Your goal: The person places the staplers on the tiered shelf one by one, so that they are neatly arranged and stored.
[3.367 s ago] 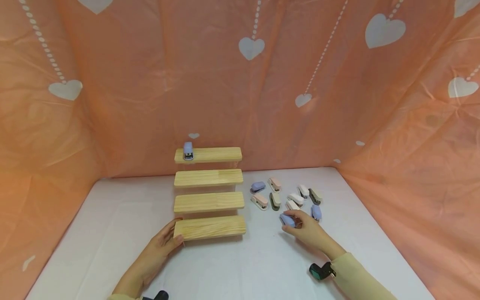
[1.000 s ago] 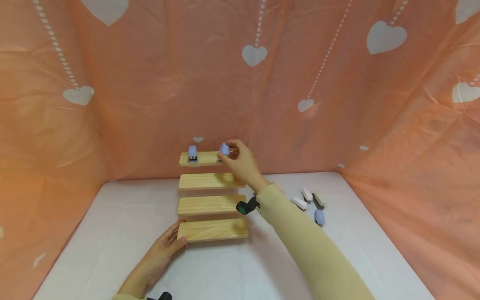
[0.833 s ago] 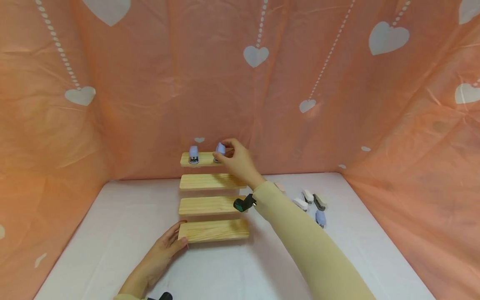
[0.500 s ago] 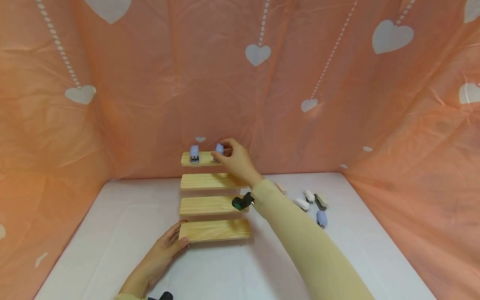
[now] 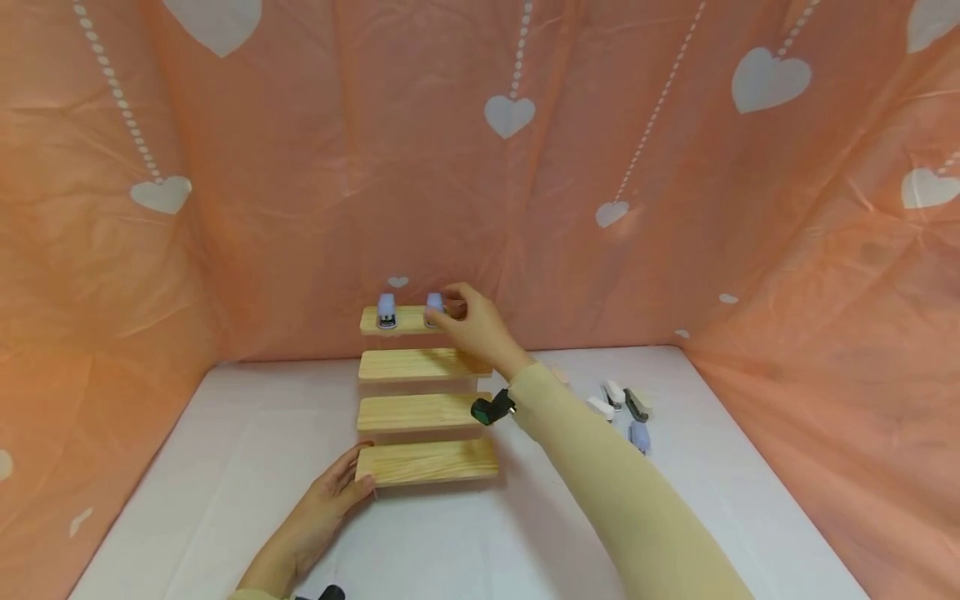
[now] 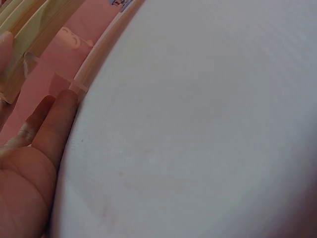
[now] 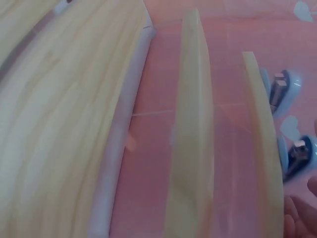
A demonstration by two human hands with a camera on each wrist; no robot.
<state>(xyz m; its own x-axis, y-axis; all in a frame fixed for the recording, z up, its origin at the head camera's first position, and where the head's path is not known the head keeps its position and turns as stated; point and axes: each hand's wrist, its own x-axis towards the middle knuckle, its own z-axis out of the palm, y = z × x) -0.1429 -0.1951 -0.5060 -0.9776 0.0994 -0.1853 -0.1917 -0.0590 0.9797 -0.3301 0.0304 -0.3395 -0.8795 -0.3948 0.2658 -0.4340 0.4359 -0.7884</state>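
Observation:
A four-step wooden display rack (image 5: 427, 465) stands on the table, its steps rising toward the back. My left hand (image 5: 330, 496) grips the left end of its lowest step, thumb in front and fingers behind. Up on the top step, my right hand (image 5: 482, 329) pinches a lavender mini stapler (image 5: 435, 302) between thumb and fingers. A second lavender stapler (image 5: 386, 310) stands to its left, with a gap between them. In the right wrist view, both the held stapler (image 7: 299, 154) and the other stapler (image 7: 281, 91) sit at the top step's surface.
On the table at the right lie more mini staplers: white (image 5: 613, 393), olive-and-cream (image 5: 638, 404) and lavender (image 5: 639, 437). The right sleeve (image 5: 600, 467) hides part of that group. A peach curtain (image 5: 420, 183) with white hearts hangs close behind the rack.
My right hand has brought a lavender stapler from the table at the right up to the top step, then shifted it slightly left and straightened it. My left hand keeps its hold.

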